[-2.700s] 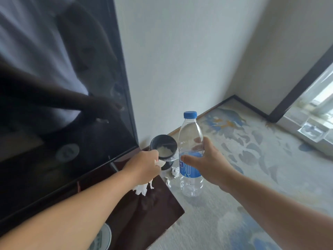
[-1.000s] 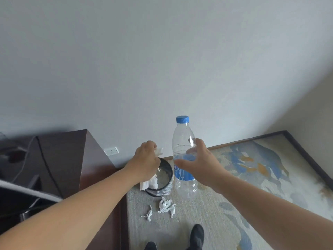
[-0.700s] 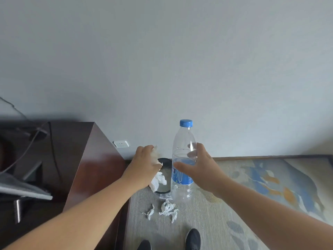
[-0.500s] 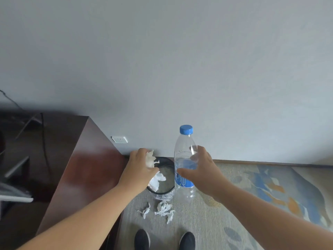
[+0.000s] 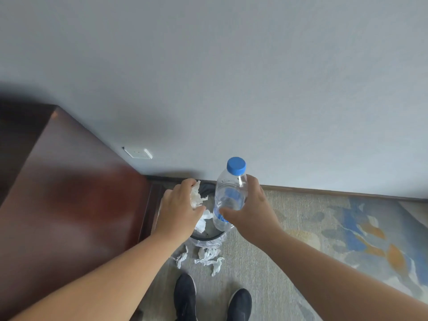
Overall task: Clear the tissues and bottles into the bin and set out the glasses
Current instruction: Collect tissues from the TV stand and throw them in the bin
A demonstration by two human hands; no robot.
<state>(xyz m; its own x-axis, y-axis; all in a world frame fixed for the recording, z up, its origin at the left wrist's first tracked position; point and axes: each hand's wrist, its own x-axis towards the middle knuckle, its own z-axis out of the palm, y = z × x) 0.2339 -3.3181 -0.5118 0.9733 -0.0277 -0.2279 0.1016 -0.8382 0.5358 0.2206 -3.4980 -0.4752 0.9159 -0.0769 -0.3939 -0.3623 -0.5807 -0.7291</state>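
A person is poising both hands over a small round black bin (image 5: 206, 238) with a clear liner, apparently for dropping: the left hand (image 5: 178, 213) is clutching a crumpled white tissue (image 5: 196, 197), the right hand (image 5: 253, 210) gripping a clear plastic blue-capped bottle (image 5: 229, 193) nearly upright. More scrunched white tissues (image 5: 208, 256) are lying on the carpet (image 5: 289, 230) beside the bin.

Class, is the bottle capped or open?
Capped: a blue cap sits on the neck of the bottle held by the right hand.
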